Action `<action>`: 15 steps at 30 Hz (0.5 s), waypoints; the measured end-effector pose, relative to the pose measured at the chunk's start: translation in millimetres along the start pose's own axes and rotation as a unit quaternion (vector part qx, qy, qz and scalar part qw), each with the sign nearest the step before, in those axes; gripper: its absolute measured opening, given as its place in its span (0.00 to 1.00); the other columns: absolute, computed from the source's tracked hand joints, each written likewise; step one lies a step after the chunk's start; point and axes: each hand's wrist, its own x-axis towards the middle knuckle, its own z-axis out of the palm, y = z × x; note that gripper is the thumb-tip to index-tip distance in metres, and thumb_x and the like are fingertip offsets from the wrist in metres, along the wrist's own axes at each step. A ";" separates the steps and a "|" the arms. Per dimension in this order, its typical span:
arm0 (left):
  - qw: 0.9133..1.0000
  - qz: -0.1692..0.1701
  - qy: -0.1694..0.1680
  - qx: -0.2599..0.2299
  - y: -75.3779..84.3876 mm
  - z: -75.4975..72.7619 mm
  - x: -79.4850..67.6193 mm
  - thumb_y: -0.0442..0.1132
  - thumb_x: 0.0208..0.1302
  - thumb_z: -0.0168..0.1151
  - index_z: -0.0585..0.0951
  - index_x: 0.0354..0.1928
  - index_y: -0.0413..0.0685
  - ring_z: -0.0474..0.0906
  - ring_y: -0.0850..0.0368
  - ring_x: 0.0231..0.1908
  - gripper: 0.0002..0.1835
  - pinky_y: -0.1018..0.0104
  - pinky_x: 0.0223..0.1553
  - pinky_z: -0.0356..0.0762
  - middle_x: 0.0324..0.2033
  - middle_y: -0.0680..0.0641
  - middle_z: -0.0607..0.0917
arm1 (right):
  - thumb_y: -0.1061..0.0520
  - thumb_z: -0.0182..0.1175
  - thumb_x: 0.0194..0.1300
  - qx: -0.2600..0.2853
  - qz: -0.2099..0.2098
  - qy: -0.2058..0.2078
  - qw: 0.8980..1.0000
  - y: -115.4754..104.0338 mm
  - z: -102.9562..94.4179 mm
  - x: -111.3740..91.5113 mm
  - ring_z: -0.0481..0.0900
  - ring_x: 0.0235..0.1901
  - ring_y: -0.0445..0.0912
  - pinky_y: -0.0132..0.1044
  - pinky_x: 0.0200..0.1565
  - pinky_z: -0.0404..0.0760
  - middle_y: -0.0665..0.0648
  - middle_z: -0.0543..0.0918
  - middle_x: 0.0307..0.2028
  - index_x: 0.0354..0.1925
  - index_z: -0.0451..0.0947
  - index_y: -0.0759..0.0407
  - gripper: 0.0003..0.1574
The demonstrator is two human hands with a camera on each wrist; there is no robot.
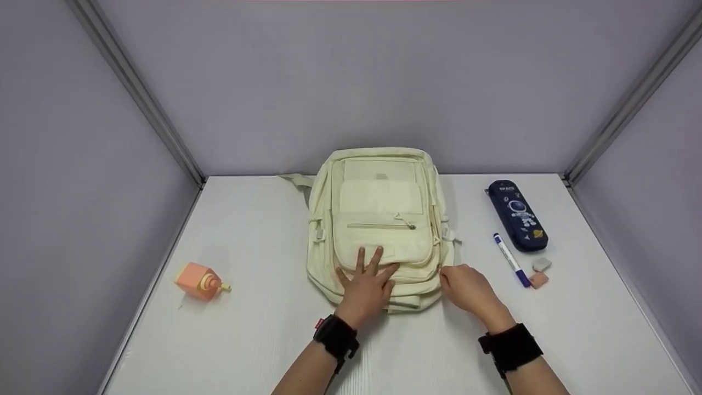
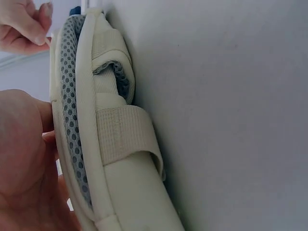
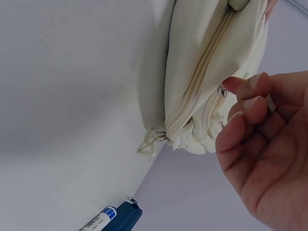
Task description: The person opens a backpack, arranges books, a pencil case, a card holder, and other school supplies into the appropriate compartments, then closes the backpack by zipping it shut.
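A cream backpack (image 1: pixel 378 197) lies with its front pocket facing up in the middle of the white table. My left hand (image 1: pixel 366 293) rests on the lower front of the bag, its fingers spread. At the bag's lower right side, my right hand (image 1: pixel 469 288) pinches a zipper pull. The right wrist view shows the metal zipper slider (image 3: pixel 222 91) at those fingertips, beside the bag's zipper seams. Grey mesh padding (image 2: pixel 72 115) and a webbing loop (image 2: pixel 127 134) show along the bag's edge in the left wrist view.
To the right lie a navy pencil case (image 1: pixel 517 215) with an astronaut print, a blue-capped marker (image 1: pixel 511 259), a grey-white eraser (image 1: pixel 541 264) and an orange block (image 1: pixel 538 280). An orange bottle with a yellow tip (image 1: pixel 198 281) lies at left. Grey panels (image 1: pixel 373 82) enclose the table.
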 end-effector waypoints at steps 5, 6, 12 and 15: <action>1.000 0.006 0.010 -0.011 -1.0 1.2 -0.7 0.56 0.78 0.40 0.65 0.71 0.76 0.34 0.41 0.74 0.23 0.17 0.54 0.42 0.77 0.53 0.48 | 0.63 0.59 0.66 0.006 -0.021 0.005 1.000 -9.9 -1.6 -6.3 0.66 0.17 0.42 0.41 0.22 0.67 0.45 0.69 0.16 0.20 0.71 0.51 0.18; 1.000 0.007 0.012 -0.013 -1.4 1.3 -0.7 0.57 0.78 0.40 0.65 0.71 0.76 0.34 0.41 0.74 0.23 0.17 0.54 0.43 0.77 0.53 0.48 | 0.63 0.60 0.66 0.014 -0.028 0.002 1.000 -12.4 -1.4 -7.4 0.66 0.18 0.41 0.40 0.22 0.68 0.45 0.69 0.17 0.21 0.73 0.52 0.17; 0.999 0.020 0.027 -0.014 -3.3 1.3 -1.8 0.61 0.75 0.41 0.66 0.71 0.75 0.37 0.39 0.74 0.25 0.18 0.54 0.47 0.77 0.51 0.48 | 0.63 0.61 0.66 0.042 -0.081 -0.006 0.996 -31.8 0.8 -11.2 0.70 0.20 0.38 0.37 0.25 0.71 0.43 0.75 0.20 0.27 0.80 0.56 0.09; 0.999 0.022 0.023 -0.011 -3.9 1.2 -2.9 0.63 0.74 0.41 0.66 0.71 0.75 0.37 0.39 0.74 0.26 0.18 0.53 0.48 0.77 0.50 0.48 | 0.63 0.61 0.66 0.038 -0.090 -0.001 0.995 -40.0 3.0 -11.0 0.69 0.20 0.37 0.36 0.25 0.70 0.42 0.73 0.19 0.27 0.79 0.56 0.10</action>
